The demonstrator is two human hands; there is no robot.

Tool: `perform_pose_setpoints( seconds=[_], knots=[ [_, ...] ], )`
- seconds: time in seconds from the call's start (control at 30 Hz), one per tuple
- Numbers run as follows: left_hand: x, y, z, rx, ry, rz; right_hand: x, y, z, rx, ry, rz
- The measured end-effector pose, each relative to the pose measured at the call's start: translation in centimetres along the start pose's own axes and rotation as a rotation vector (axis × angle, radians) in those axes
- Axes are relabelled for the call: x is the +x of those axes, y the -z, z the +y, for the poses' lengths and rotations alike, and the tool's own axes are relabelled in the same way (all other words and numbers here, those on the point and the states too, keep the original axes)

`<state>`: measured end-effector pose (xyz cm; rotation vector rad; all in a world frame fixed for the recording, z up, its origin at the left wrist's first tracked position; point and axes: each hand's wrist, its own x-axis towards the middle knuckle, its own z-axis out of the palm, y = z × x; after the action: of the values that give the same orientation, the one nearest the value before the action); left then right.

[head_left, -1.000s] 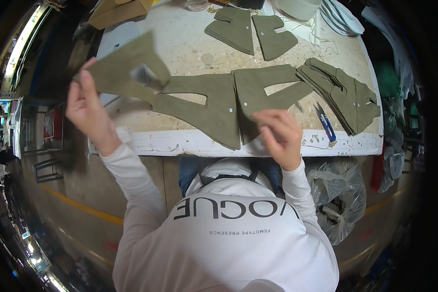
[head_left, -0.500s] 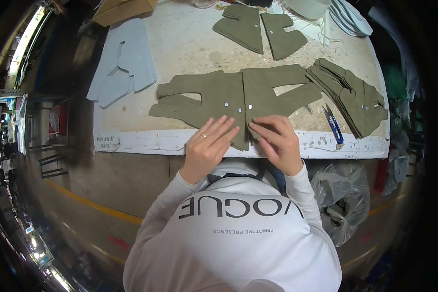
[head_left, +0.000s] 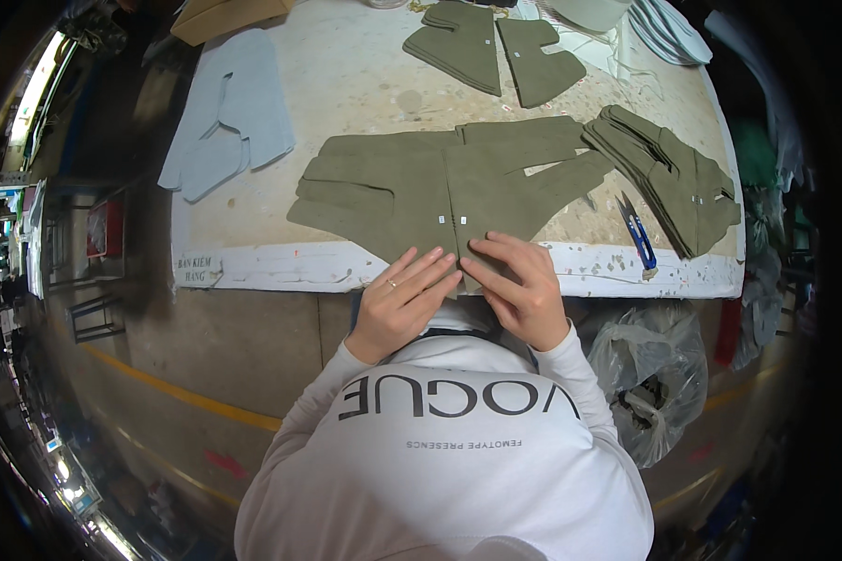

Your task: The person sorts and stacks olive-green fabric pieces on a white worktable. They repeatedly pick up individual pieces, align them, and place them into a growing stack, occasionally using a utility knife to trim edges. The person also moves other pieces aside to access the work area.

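Two olive-green cut fabric pieces lie side by side at the table's near edge, their straight edges meeting in the middle. A small white sticker shows near the inner edge of the left piece (head_left: 384,173) and of the right piece (head_left: 510,201). My left hand (head_left: 404,304), with a ring on one finger, rests with its fingers stretched over the lower end of the left piece. Bent but apart, the fingers of my right hand (head_left: 519,290) touch the lower inner edge of the right piece. Layers under the top fabric are mostly hidden.
Blue-handled thread snips (head_left: 641,238) lie to the right, beside a stack of olive pieces (head_left: 678,182). More olive pieces (head_left: 458,47) lie at the far side. Pale grey-blue panels (head_left: 239,122) and a cardboard box (head_left: 229,19) are at left. A clear plastic bag (head_left: 655,374) hangs below the table's right.
Both hands and the fabric under them have come slightly toward me. The slot in the left piece has closed to a line, the right one has narrowed, and fewer white stickers show.
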<state>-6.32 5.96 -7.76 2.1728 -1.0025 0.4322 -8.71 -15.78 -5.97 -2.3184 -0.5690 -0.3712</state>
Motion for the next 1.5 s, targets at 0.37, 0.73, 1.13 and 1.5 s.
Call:
perform_pose_setpoints(
  seconds=[0.37, 0.73, 1.13, 1.5],
  knots=[
    [4.4, 5.7, -4.7, 0.196, 0.266, -0.008, 2.2, 4.5, 2.8, 0.003, 0.008, 0.008],
    [6.5, 8.8, -10.8, 0.222, 0.394, -0.138, 7.3, 6.3, 11.4, -0.345, -0.216, 0.185],
    [6.6, 8.8, -9.4, 0.270, 0.407, -0.029, 7.3, 7.1, 8.1, -0.256, -0.334, 0.315],
    [19.1, 6.4, -12.8, 0.208, 0.130, -0.090, 16.0, 11.0, 14.9, -0.421, -0.456, 0.173]
  ],
)
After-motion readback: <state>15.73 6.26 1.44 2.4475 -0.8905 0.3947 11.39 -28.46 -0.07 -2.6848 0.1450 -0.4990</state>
